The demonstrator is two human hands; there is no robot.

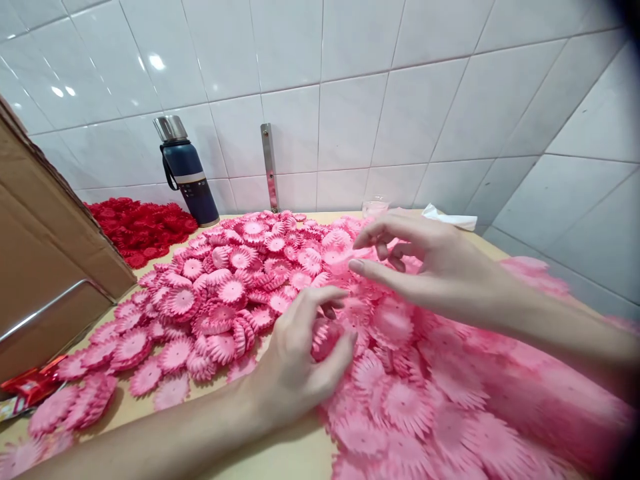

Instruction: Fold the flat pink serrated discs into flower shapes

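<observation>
Two hands [295, 357] amid countless pink discs [233, 291]; one flask [186, 165].

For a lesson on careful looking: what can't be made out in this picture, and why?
All in the head view:
Pink pieces in the left hand: their number is hidden by its fingers.
Right hand: whether it grips anything is unclear against blurred pink.
Bottle: markings too small to read.
Red pile: partly hidden by the cardboard.
Red wrapper: cut off by the left edge.
</observation>
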